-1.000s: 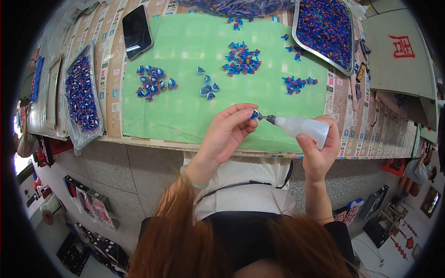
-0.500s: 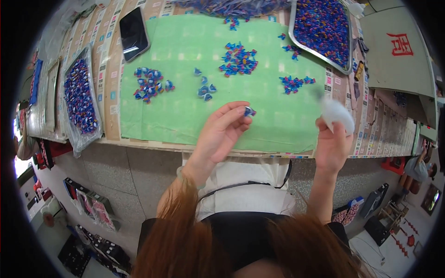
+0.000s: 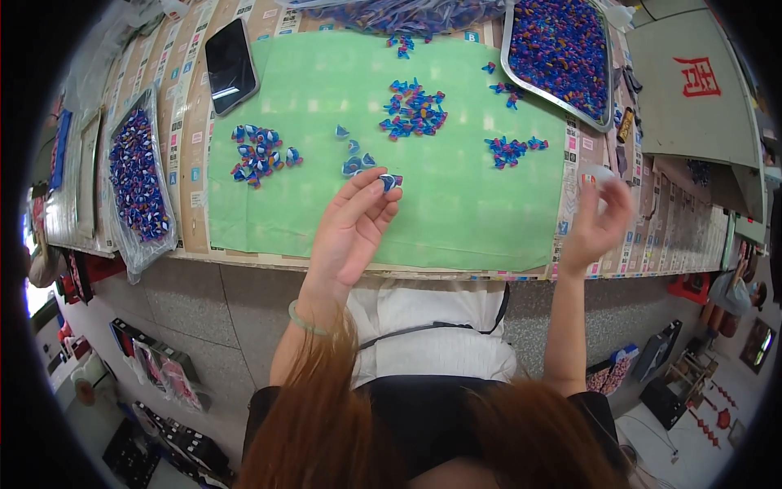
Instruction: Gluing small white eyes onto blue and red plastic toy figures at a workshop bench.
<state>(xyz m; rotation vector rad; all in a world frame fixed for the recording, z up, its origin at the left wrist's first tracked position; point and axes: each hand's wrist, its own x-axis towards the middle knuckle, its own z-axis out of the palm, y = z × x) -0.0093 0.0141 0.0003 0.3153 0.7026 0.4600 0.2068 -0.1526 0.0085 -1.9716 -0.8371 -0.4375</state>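
In a pinch between thumb and fingers, my left hand (image 3: 349, 232) holds a small blue-and-white plastic piece (image 3: 390, 182) above the green cloth (image 3: 456, 224). Several similar blue-and-white cup-shaped pieces (image 3: 353, 165) lie just beyond it. At the cloth's right edge, my right hand (image 3: 593, 232) has its fingers closed around a white squeeze bottle (image 3: 601, 173), which is mostly hidden and blurred. A pile of small blue-and-red pieces (image 3: 415, 110) lies mid-cloth, with a smaller cluster (image 3: 509, 151) to its right. On the left sits a group of blue, white and red pieces (image 3: 262, 155).
A metal tray (image 3: 562, 116) full of blue, red and orange pieces stands at the far right. Another tray in clear plastic (image 3: 142, 175) holds pieces at the left. A phone (image 3: 231, 65) lies at the cloth's far left corner. Bagged pieces (image 3: 399, 15) lie at the back.
My left hand has moved left with the small piece, closer to the loose cup-shaped ones. My right hand has shifted slightly right, and less of the white bottle shows now.
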